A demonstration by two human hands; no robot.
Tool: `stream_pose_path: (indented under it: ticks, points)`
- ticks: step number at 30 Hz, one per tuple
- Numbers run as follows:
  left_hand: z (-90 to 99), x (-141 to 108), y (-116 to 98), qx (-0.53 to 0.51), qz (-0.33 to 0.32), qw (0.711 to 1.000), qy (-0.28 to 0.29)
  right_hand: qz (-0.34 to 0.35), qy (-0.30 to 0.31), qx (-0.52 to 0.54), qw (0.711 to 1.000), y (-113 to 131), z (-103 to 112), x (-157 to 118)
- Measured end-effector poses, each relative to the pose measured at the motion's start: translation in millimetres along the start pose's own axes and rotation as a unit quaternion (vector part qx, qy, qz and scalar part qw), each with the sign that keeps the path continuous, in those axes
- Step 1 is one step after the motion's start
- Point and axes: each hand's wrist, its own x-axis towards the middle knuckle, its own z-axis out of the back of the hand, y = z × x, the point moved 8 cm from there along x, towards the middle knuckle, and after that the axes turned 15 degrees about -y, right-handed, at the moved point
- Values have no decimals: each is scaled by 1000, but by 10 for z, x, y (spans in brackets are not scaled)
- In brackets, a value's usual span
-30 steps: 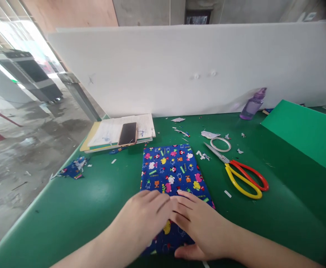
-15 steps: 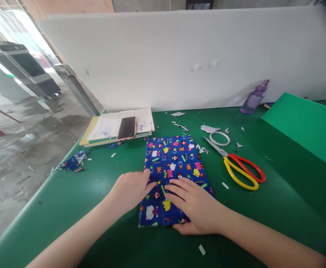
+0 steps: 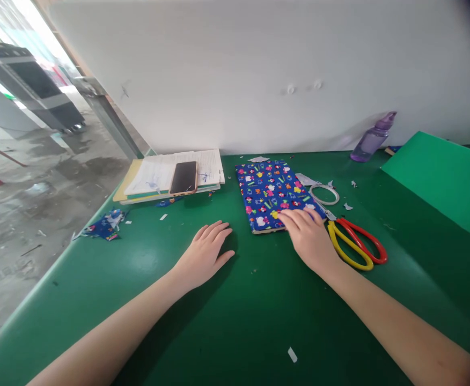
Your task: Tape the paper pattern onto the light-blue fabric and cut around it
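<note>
A book [image 3: 269, 193] in a dark blue cover printed with small cartoon animals lies towards the back of the green table, its near edge showing pale pages. My right hand [image 3: 309, 233] grips its near right corner, fingers over the cover; the thumb is hidden. To the left of the book and apart from it, my left hand [image 3: 205, 252] rests flat on the table with nothing in it, thumb spread. Just right of my right hand lie scissors [image 3: 358, 241] with one yellow and one red handle, their blades partly covered by the book.
A phone [image 3: 184, 177] lies on stacked papers and notebooks [image 3: 150, 177] at the back left. Behind the scissors is a white tape ring [image 3: 325, 194]. A purple bottle [image 3: 372, 140] stands near the white panel [image 3: 219, 75], a green sheet [image 3: 440, 177] at right. Paper scraps [image 3: 106, 224] lie scattered about.
The book has moved away from me and to the right, with my right hand on it. My left hand has come off the book onto the table.
</note>
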Motion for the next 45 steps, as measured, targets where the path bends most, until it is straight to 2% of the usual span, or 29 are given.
stream_pose_path:
  ticks: [4,6,9,11,13,14,16,18,23,27,29,32,35,37,38,39,40,42,43,45]
  points:
    - [40,18,-8,11,-13,1000,-24,-44,-51,28,997,-105,89,-9]
    - [94,14,-113,16,-27,999,-38,-53,-55,79,994,-61,99,-22]
    - [166,-75,-520,-21,-89,995,-33,-64,-36,146,986,36,51,-39]
    - [200,-226,-950,-80,-186,979,-3,-69,-24,179,981,79,14,-45]
    - [259,-469,-1398,-130,-334,933,23,-76,-20,199,977,87,-4,-51]
    - [272,-583,-1548,-135,-389,910,37,-79,-18,205,975,84,-8,-55]
    - [294,-714,-1690,-135,-441,886,42,-82,-12,210,974,74,-13,-67]
    - [268,-743,-1680,-130,-439,887,63,-80,-7,211,974,69,-15,-79]
    - [220,-704,-1434,-170,-357,909,134,-96,-4,225,970,26,-43,-102]
    - [250,-676,-1166,-177,-283,932,144,-126,-3,233,964,-35,-79,-117]
    - [252,-686,-933,-144,-249,948,136,-133,3,232,963,-47,-93,-123]
    - [215,-760,-282,-52,-173,975,128,-134,10,232,963,-38,-101,-126]
    - [303,-883,756,62,-22,995,77,-124,6,235,964,-12,-95,-118]
    - [521,-997,1444,144,99,985,1,-119,4,236,964,1,-97,-114]
    - [669,-1054,1696,189,147,970,-47,-119,3,236,964,5,-100,-113]
    - [817,-1102,1858,235,181,951,-93,-118,2,237,964,9,-103,-113]
    - [925,-1121,1913,259,190,939,-127,-117,3,237,964,15,-107,-112]
    - [990,-1070,1795,264,173,937,-148,-115,8,238,965,30,-118,-112]
    - [951,-1004,1648,246,151,947,-140,-113,11,238,965,38,-123,-113]
    - [751,-836,1281,184,95,975,-83,-111,16,238,965,48,-130,-115]
